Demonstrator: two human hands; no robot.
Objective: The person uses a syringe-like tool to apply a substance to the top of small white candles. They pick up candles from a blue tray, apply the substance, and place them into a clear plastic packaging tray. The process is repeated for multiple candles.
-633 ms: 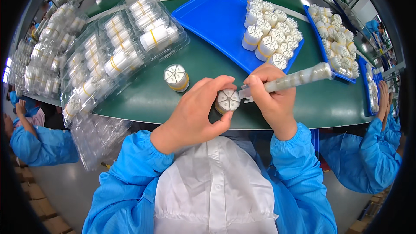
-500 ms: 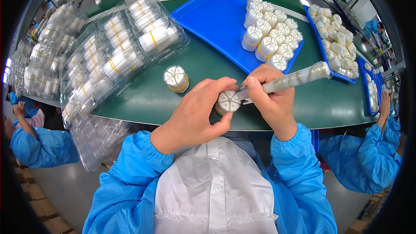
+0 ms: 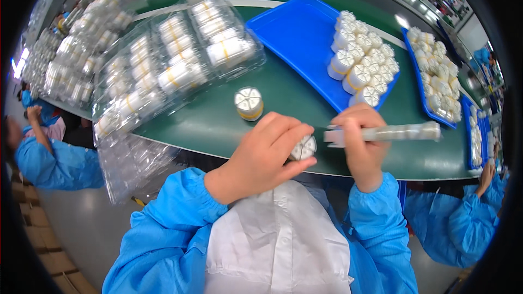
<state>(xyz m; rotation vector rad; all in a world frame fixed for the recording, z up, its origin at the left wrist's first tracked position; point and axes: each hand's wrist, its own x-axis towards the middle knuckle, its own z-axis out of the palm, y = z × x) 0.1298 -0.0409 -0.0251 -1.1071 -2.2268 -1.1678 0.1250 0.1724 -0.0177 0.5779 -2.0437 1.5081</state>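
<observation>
My left hand (image 3: 261, 155) grips a small white round part (image 3: 303, 147) with a segmented top, just above the near edge of the green table (image 3: 212, 122). My right hand (image 3: 360, 144) holds a long grey taped tool (image 3: 384, 132) that lies level, its tip pointing left toward the part. A second round white part with a yellow band (image 3: 248, 103) stands alone on the table beyond my left hand. Both forearms wear blue sleeves over a white apron.
A blue tray (image 3: 297, 38) with several white round parts stands at the back right, another blue tray (image 3: 436, 71) further right. Clear plastic clamshell packs (image 3: 163, 71) of banded parts fill the left. Other people in blue sit at left and right.
The tool in my right hand has dropped from a tilted to a level position, and its tip now sits a little apart from the part. My left hand keeps its grip.
</observation>
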